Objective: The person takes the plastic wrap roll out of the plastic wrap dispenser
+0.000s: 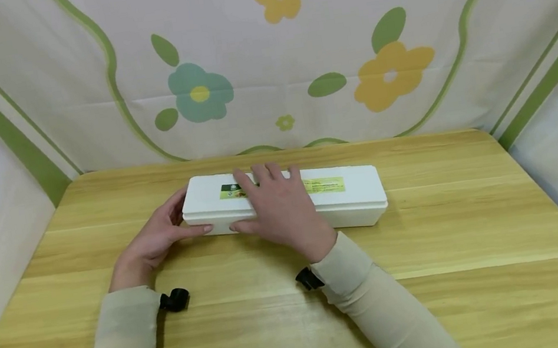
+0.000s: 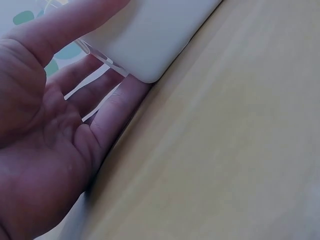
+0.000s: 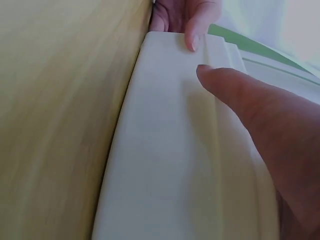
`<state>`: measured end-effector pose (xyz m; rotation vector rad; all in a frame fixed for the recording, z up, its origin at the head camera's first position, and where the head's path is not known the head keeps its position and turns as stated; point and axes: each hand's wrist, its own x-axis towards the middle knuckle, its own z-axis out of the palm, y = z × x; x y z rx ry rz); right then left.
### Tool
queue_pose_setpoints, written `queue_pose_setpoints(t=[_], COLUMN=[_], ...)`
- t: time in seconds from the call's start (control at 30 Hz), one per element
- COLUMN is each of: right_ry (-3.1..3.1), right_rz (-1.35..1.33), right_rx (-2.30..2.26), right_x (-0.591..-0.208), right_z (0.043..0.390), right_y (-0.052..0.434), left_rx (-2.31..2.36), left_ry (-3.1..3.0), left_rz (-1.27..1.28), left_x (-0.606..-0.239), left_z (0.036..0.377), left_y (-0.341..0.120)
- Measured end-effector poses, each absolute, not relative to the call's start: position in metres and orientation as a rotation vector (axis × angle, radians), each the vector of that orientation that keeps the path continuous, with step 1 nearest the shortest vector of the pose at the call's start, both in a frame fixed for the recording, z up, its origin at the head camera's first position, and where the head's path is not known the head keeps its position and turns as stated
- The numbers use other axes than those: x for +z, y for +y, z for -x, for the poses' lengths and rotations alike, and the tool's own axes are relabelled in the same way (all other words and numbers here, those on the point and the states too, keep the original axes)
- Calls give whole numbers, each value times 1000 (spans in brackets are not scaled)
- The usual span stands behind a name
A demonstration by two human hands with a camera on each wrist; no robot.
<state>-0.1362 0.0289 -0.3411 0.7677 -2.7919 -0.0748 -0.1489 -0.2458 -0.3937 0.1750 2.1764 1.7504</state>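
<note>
A long white lidded box point(image 1: 357, 195) with a green and yellow label point(image 1: 324, 185) lies crosswise on the wooden table point(image 1: 455, 244). My left hand point(image 1: 162, 238) holds the box's left end, with the thumb on the front face and the fingers round the end. The left wrist view shows this hand point(image 2: 55, 130) against the box's rounded corner point(image 2: 150, 40). My right hand point(image 1: 278, 207) lies over the lid left of the middle, its fingers reaching the far edge and its thumb on the front rim. In the right wrist view that thumb point(image 3: 250, 100) presses the box point(image 3: 170, 165).
Flower-printed cloth point(image 1: 293, 47) hangs behind the table and white cloth walls close both sides. Bare wood stretches in front of the box and to its right. Small black wrist mounts point(image 1: 175, 300) sit at both cuffs.
</note>
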Motion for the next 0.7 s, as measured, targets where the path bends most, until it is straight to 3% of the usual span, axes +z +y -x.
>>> queue_pose_setpoints(t=[0.7], right_ry=[-2894], right_rz=[-691], right_rx=[-119], right_x=[-341], right_z=[136], right_y=[23], left_rx=[1758], left_ry=[2175], left_rz=[-162], left_x=[-396], left_z=[148], left_y=[-248])
